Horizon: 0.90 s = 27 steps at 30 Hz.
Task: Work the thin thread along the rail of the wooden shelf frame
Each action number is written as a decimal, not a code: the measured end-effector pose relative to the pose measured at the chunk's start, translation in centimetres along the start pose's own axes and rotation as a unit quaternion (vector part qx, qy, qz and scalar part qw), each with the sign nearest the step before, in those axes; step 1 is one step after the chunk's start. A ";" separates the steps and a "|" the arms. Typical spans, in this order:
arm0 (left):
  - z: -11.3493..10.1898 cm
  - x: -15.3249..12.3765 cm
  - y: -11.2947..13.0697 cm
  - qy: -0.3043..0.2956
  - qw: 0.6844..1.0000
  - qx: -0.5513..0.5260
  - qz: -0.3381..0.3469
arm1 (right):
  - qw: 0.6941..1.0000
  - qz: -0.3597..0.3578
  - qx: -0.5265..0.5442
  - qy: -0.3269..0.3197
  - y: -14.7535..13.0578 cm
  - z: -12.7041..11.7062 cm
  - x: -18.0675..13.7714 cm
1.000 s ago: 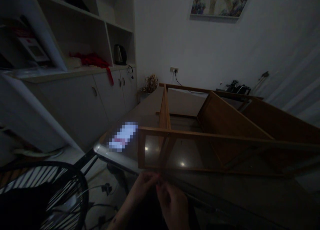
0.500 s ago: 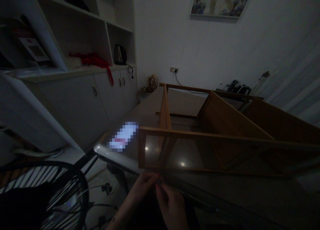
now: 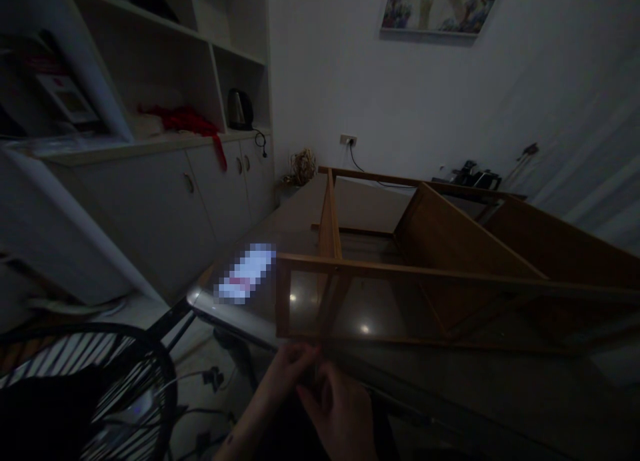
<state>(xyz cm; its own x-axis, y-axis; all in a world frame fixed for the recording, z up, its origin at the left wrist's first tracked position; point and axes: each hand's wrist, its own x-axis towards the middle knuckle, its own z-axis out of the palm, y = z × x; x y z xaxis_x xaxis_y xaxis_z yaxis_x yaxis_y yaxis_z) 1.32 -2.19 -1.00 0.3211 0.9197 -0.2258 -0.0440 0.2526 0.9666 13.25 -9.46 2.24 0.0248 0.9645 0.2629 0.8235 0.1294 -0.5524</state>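
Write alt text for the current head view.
Left hand and right hand close together at the near edge of a table; any held item too dim to make out. Beyond, a wooden shelf lies on the table, a bright screen to its left.

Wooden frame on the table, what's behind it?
Behind the wooden frame I see the wall, a socket with a black cord, and dark items. It hides where the cord ends.

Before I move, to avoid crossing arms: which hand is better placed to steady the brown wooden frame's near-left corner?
Probably the left hand: it looks nearer that frame corner; the right hand lies farther right.
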 end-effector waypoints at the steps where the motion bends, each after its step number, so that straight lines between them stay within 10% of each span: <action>1: 0.0 0.1 -0.1 0.005 1.000 0.008 0.006 | 1.000 -0.006 0.004 0.005 0.0 0.0 0.1; 12: 0.0 -0.5 0.4 -0.040 0.999 -0.017 -0.012 | 0.966 0.058 0.250 -0.001 0.3 0.8 -0.3; 27: 0.3 0.0 0.5 0.004 1.000 0.012 0.008 | 0.997 -0.018 0.054 0.055 0.7 1.2 -0.2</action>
<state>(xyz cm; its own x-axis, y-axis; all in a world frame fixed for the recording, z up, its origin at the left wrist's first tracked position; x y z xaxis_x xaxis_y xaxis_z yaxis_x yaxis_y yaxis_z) 1.53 -2.16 -0.47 0.3133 0.9259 -0.2108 -0.0264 0.2304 0.9727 13.08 -9.29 0.83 0.0642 0.9283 0.3662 0.7594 0.1926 -0.6214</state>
